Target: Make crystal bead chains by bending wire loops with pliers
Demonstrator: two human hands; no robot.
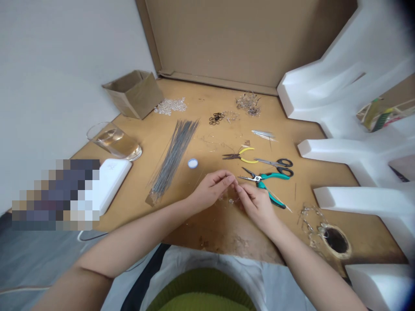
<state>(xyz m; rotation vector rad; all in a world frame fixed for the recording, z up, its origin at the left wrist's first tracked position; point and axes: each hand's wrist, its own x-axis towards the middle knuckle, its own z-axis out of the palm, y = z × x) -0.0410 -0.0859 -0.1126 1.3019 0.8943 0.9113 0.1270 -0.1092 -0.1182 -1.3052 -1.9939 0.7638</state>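
Observation:
Both hands meet fingertip to fingertip over the front of the table. My left hand (214,188) is closed in a pinch, and what lies between its fingertips is too small to name. Close beside it, my right hand (257,203) pinches with thumb and forefinger, also on something too fine to make out. A small clear bead (231,201) shows just below the fingertips. Green-handled pliers (274,176) lie open right beyond my right hand. Farther off are yellow-handled pliers (240,155) and black-handled scissors (275,163). A small white round lid (193,163) rests beyond my left hand.
A bundle of thin grey wires (177,155) lies left of centre. Clear beads (171,106), black rings (215,119) and tangled wire pieces (249,103) sit at the back. A glass of liquid (116,141) and a cardboard box (134,97) stand left. White foam (324,149) lines the right edge.

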